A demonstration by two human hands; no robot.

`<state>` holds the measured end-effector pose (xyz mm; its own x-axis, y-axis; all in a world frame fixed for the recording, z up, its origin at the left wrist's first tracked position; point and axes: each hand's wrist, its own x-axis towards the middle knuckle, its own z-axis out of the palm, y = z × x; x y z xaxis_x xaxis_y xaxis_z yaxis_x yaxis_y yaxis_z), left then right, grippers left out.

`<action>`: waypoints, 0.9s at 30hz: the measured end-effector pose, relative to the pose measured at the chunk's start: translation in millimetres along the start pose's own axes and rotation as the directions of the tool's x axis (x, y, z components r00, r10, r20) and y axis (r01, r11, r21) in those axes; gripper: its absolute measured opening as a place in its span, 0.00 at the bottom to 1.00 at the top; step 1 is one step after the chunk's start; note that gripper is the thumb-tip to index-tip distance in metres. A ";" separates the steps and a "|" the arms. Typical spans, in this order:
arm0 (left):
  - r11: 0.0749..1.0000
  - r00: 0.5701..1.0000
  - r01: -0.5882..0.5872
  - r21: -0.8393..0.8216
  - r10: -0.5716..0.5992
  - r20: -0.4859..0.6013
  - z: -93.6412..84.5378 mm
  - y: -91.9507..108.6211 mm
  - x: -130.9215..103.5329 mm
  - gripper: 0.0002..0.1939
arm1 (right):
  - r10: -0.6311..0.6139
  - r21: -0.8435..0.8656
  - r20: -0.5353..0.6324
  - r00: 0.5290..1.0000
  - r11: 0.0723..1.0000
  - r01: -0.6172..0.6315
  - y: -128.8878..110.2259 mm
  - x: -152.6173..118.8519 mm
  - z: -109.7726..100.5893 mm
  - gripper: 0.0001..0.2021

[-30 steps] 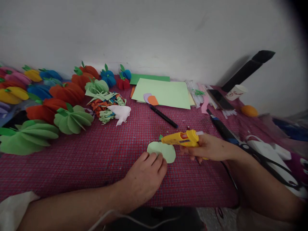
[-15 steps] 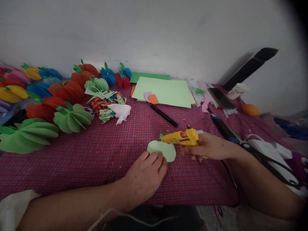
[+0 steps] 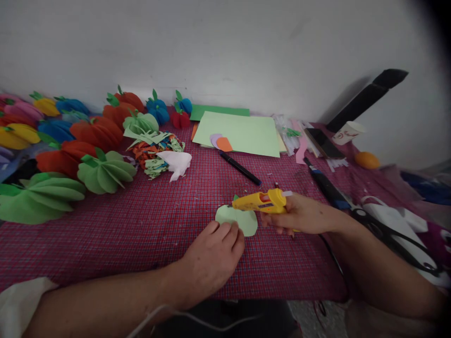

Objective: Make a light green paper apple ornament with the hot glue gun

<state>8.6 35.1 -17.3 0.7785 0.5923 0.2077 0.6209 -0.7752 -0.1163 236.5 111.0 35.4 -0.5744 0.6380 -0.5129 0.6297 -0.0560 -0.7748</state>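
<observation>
My right hand [image 3: 299,213] is wrapped round a yellow glue gun [image 3: 260,202], whose nozzle points left just over the upper left part of a light green paper shape [image 3: 243,219]. My left hand [image 3: 216,251] presses on the lower left of that shape, fingers bent and close together; the fingertips lie on the paper. A small green leaf piece [image 3: 236,198] shows at the shape's top edge, partly behind the gun. The paper lies flat on the checked red cloth [image 3: 190,211].
Paper pumpkins [image 3: 105,172] fill the left side, beside paper scraps [image 3: 151,155]. Light green sheets [image 3: 243,131] and a black marker [image 3: 240,168] lie behind my hands. At right are a phone [image 3: 324,143], paper cup [image 3: 348,133], orange fruit [image 3: 367,160] and scissors [image 3: 373,223].
My right hand and the glue gun have shifted slightly left, bringing the nozzle further over the left part of the paper. My left hand has stayed in place.
</observation>
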 end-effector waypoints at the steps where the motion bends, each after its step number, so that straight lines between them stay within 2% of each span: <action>1: 1.000 1.000 0.000 0.001 0.000 -0.002 0.2 -0.1 -0.1 0.15 | 0.000 -0.011 0.001 1.000 1.000 0.000 -0.1 0.4 0.3 0.15; 15: 1.000 1.000 -0.009 0.008 0.010 -0.015 -0.1 0.2 0.1 0.15 | -0.062 -0.091 0.004 0.998 0.994 0.062 2.2 4.6 1.6 0.11; 22: 1.000 1.000 -0.004 0.011 0.004 -0.018 0.7 0.5 0.4 0.15 | 0.007 -0.101 -0.019 1.000 0.995 -0.009 -4.1 4.4 2.0 0.11; 27: 1.000 1.000 -0.006 0.014 0.006 -0.014 0.4 0.0 0.2 0.15 | 0.012 -0.097 -0.010 1.000 0.995 -0.013 -6.5 2.2 -0.2 0.11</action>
<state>8.8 35.2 -17.6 0.7808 0.5844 0.2208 0.6175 -0.7756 -0.1308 231.3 112.9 39.4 -0.5617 0.6450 -0.5181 0.6844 0.0105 -0.7290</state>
